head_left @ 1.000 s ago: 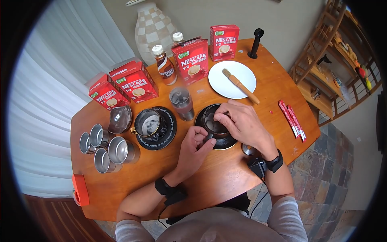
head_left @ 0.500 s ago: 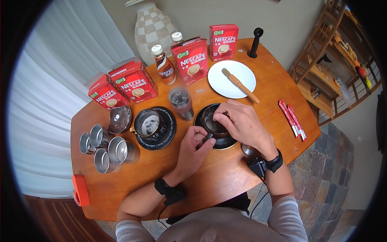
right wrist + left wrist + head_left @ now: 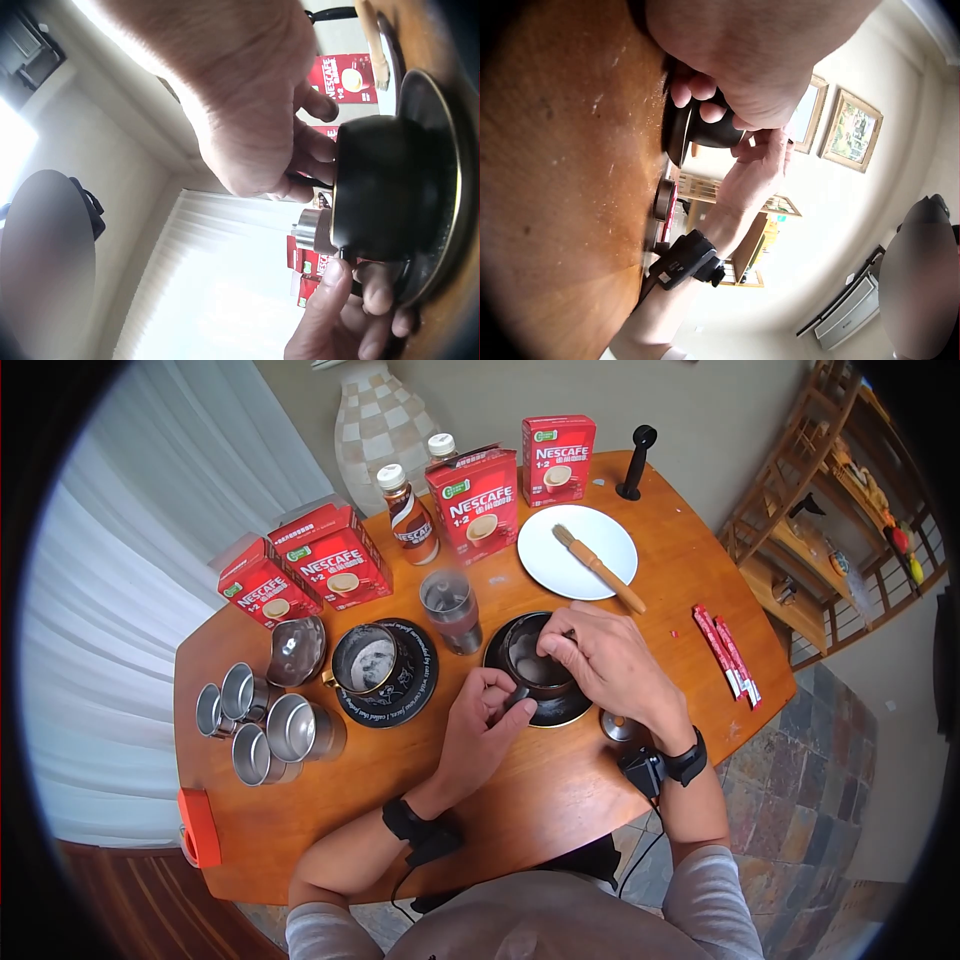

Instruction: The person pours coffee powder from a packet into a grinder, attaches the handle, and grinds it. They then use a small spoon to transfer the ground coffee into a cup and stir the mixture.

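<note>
A black cup (image 3: 382,187) with a gold rim stands on a black saucer (image 3: 560,713). My left hand (image 3: 482,725) grips the cup's handle on the near left side, thumb on top and fingers curled below. Over the cup's mouth, my right hand (image 3: 618,668) pinches a thin dark utensil (image 3: 310,181) whose lower end is hidden inside the cup. What kind of utensil it is, I cannot tell. Left of it, a second black cup (image 3: 365,663) with a pale, powdery-looking inside sits on a lettered black saucer (image 3: 415,700). A clear tumbler (image 3: 450,600) stands between the two.
A white plate (image 3: 540,565) carries a wooden-handled brush (image 3: 605,572). Red Nescafe boxes (image 3: 480,500) and bottles (image 3: 412,520) line the back. Several metal cups (image 3: 300,730) cluster left. Two red sachets (image 3: 725,655) lie right. A small metal disc (image 3: 617,726) is near my right wrist.
My right hand has shifted slightly rightward over the cup, showing more of its inside. The left hand keeps its grip on the handle. The head view has tilted slightly.
</note>
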{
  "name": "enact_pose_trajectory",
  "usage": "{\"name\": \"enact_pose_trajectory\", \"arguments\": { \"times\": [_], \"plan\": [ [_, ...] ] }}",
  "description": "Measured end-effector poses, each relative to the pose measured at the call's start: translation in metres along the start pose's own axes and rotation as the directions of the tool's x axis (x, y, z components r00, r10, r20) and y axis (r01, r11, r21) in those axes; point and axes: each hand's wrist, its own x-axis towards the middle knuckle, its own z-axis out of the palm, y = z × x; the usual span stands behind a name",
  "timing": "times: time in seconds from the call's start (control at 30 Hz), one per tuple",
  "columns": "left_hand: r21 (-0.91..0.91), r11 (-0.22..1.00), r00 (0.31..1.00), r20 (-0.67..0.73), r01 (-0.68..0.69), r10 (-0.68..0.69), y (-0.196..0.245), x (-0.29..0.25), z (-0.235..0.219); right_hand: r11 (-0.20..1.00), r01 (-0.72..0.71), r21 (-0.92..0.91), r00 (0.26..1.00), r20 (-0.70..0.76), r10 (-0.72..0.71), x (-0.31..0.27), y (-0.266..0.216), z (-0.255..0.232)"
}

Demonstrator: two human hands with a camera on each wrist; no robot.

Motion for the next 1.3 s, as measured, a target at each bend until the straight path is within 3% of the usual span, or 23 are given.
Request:
{"name": "enact_pose_trajectory", "arguments": {
  "times": [0.17,0.27,0.37,0.57,0.67,0.77,1.3],
  "plan": [
    [0.011,1.000,1.000,-0.011,0.004,-0.004,0.0020,0.0000,0.0016,1.000,0.002,-0.013,1.000,-0.029,-0.003,0.0000,0.0002,0.0025],
    [0.009,1.000,1.000,-0.007,-0.001,0.001,-0.0016,0.0000,-0.0006,0.999,-0.033,0.021,0.997,0.065,0.032,-0.0005,-0.0006,-0.0037],
    [0.007,1.000,1.000,-0.013,0.004,-0.004,-0.0002,-0.0005,0.0007,1.000,0.000,0.012,1.000,-0.009,0.000,0.0003,-0.0009,0.0023],
    [0.022,1.000,1.000,-0.012,0.004,-0.004,-0.0023,-0.0002,-0.0012,0.998,-0.025,0.050,0.996,0.082,0.021,0.0004,-0.0033,-0.0026],
    [-0.003,1.000,1.000,-0.017,0.004,-0.004,0.0014,-0.0004,0.0020,0.999,0.005,0.039,1.000,0.021,-0.006,0.0006,-0.0010,0.0029],
    [0.007,1.000,1.000,-0.005,0.004,-0.004,-0.0014,0.0000,-0.0010,0.999,-0.042,0.031,0.995,0.090,0.039,0.0005,-0.0035,-0.0021],
    [0.009,1.000,1.000,-0.006,0.006,-0.006,0.0000,-0.0003,-0.0004,1.000,-0.014,0.003,1.000,-0.016,0.014,0.0004,-0.0026,0.0028]
  ]
}}
